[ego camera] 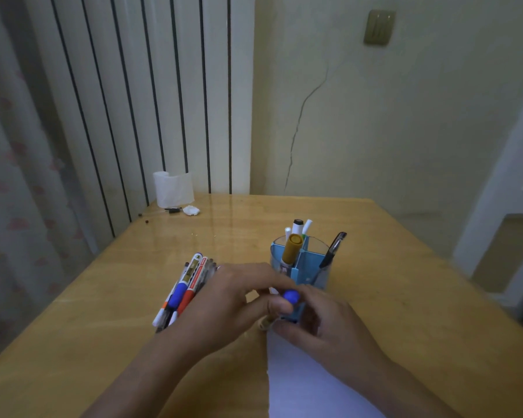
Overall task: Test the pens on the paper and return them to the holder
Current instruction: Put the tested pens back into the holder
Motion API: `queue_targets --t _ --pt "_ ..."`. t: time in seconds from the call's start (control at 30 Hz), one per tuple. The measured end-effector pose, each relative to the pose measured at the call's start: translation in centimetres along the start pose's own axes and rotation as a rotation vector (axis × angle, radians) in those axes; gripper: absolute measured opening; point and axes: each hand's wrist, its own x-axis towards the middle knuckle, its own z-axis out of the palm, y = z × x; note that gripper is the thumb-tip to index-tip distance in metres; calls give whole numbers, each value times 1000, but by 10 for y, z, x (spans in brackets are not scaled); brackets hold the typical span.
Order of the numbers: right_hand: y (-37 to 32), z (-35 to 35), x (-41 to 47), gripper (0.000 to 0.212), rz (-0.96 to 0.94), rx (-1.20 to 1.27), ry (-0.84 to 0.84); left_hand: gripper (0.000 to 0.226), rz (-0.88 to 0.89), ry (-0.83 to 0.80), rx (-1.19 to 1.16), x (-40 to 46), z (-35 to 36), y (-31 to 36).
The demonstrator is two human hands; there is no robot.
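A blue, partly clear pen holder [302, 267] stands on the wooden table [405, 297] with several pens and markers upright in it. Both hands meet just in front of it around a blue-capped pen [291, 296]. My left hand [239, 300] pinches the pen near its blue cap. My right hand [320, 321] grips the pen's body from the right. A white sheet of paper [308, 381] lies under my right forearm. A bundle of loose pens and markers [184, 291] lies on the table left of my left hand.
A white translucent cup [173, 188], a crumpled white scrap [191, 210] and a small black item [173, 210] sit at the table's far left corner. A radiator and curtain stand behind the table on the left, a wall on the right.
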Motion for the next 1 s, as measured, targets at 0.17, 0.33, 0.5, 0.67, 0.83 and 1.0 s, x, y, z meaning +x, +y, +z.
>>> queue_targets --t 0.17,0.33,0.5,0.67,0.83,1.0 --pt "1 4 1 19 -39 44 106 24 -2 62 -18 0 0 3" --pt "1 -4 1 22 29 123 259 27 -180 138 170 -4 -1 -12" --pt "-6 -16 2 46 -3 255 372 56 -306 -40 289 -9 8 -31" --pt "-8 -22 2 68 -67 275 472 45 -251 44 228 -7 2 -27" --pt "-7 -28 3 66 -95 275 558 47 -219 75 168 -8 1 -25" --pt "-7 -39 8 65 -106 279 653 48 -238 -7 215 -8 5 -26"
